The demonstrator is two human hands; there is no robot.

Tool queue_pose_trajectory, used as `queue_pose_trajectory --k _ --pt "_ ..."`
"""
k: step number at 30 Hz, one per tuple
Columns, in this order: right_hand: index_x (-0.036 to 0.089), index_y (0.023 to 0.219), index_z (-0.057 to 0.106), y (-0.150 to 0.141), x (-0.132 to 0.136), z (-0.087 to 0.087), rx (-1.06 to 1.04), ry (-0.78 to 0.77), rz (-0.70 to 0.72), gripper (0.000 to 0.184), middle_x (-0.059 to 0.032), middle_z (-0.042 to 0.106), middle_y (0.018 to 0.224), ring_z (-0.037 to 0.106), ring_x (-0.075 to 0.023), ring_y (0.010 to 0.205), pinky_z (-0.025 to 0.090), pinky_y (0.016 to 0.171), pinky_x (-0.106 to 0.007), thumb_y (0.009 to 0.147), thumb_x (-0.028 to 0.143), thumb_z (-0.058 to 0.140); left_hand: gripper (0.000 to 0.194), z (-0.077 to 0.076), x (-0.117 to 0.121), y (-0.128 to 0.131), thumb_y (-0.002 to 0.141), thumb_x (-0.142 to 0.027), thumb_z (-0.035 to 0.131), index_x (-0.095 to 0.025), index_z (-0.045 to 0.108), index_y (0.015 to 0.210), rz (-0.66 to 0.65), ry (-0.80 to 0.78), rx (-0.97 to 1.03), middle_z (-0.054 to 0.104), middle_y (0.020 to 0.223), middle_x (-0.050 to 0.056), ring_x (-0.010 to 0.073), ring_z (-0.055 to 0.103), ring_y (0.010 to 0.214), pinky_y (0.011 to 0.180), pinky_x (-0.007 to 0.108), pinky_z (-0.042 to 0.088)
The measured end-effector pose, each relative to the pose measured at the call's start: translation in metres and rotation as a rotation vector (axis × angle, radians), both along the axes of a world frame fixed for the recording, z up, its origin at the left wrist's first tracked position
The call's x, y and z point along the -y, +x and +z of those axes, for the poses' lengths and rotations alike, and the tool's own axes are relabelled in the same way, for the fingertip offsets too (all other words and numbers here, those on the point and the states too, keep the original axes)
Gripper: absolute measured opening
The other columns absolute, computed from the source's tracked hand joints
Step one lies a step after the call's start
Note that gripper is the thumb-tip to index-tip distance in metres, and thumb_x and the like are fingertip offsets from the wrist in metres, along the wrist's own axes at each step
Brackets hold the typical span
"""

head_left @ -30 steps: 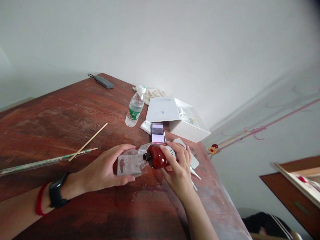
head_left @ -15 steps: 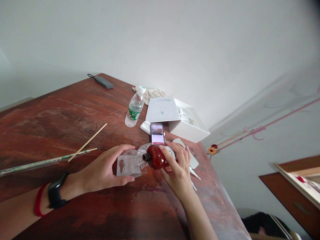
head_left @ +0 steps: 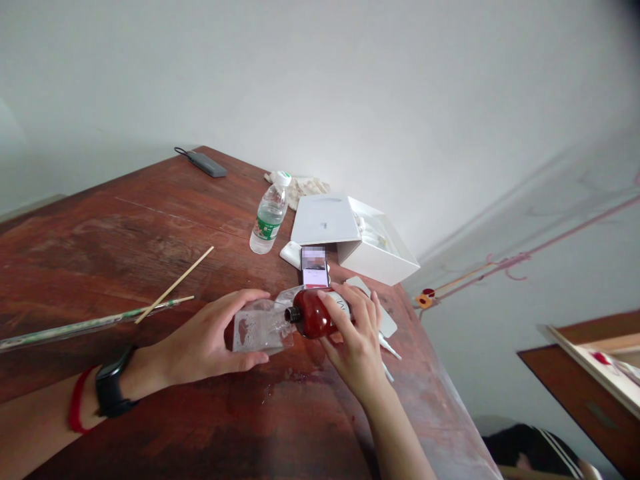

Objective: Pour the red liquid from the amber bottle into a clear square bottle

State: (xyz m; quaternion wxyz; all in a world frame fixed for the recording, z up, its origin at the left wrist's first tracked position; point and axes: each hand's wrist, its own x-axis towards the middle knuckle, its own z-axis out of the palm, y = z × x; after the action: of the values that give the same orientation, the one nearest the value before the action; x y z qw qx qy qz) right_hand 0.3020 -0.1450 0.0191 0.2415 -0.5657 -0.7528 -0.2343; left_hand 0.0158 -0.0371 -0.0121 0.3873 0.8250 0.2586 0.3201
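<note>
My left hand [head_left: 210, 340] is wrapped round a clear plastic container [head_left: 257, 328] with droplets on its wall; it looks like a square-bodied bottle or box lying tilted. My right hand [head_left: 355, 333] grips a reddish-brown bottle [head_left: 314, 312] with a white label, tipped on its side. The brown bottle's uncapped dark neck [head_left: 293, 315] points left, right at the clear container's opening. Whether liquid is running out of it I cannot tell. Small wet spots [head_left: 270, 392] lie on the table below the hands.
Beyond my hands stand a water bottle [head_left: 269, 223], a phone [head_left: 315, 268] and an open white box [head_left: 377, 257]. Wooden chopsticks [head_left: 175, 285], one in a wrapper, lie at left. A grey device [head_left: 206, 165] is at the far edge. A white card and nozzle [head_left: 390, 347] sit right of my right hand.
</note>
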Motion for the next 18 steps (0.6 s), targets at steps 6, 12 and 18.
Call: queue_pose_trajectory --k 6,12,18 --pt "0.034 0.154 0.057 -0.0013 0.0004 0.0011 -0.003 -0.003 0.005 0.065 -0.0125 0.063 0.152 0.060 -0.0379 0.140 0.026 0.131 -0.069 0.095 0.016 0.075 0.078 -0.0010 -0.0006 -0.0016 0.083 -0.056 0.087 -0.026 0.058 0.149 0.004 -0.005 -0.008 0.074 0.145 0.011 0.0345 0.075 0.127 0.113 0.045 0.060" --pt "0.033 0.150 0.059 -0.0057 -0.0005 0.0031 -0.027 0.018 0.000 0.057 -0.0130 0.065 0.148 0.061 -0.0371 0.138 0.026 0.130 -0.068 0.097 0.017 0.073 0.077 0.0014 0.0010 -0.0020 0.083 -0.055 0.088 -0.025 0.059 0.148 -0.001 -0.005 -0.007 0.074 0.144 0.011 0.0341 0.075 0.127 0.113 0.045 0.059" --pt "0.034 0.152 0.058 -0.0026 -0.0002 0.0017 -0.006 0.003 0.006 0.062 -0.0124 0.064 0.150 0.061 -0.0370 0.139 0.026 0.130 -0.068 0.095 0.016 0.075 0.077 0.0023 0.0005 -0.0006 0.083 -0.054 0.088 -0.025 0.059 0.148 0.002 -0.006 -0.010 0.074 0.144 0.011 0.0339 0.075 0.127 0.114 0.045 0.059"
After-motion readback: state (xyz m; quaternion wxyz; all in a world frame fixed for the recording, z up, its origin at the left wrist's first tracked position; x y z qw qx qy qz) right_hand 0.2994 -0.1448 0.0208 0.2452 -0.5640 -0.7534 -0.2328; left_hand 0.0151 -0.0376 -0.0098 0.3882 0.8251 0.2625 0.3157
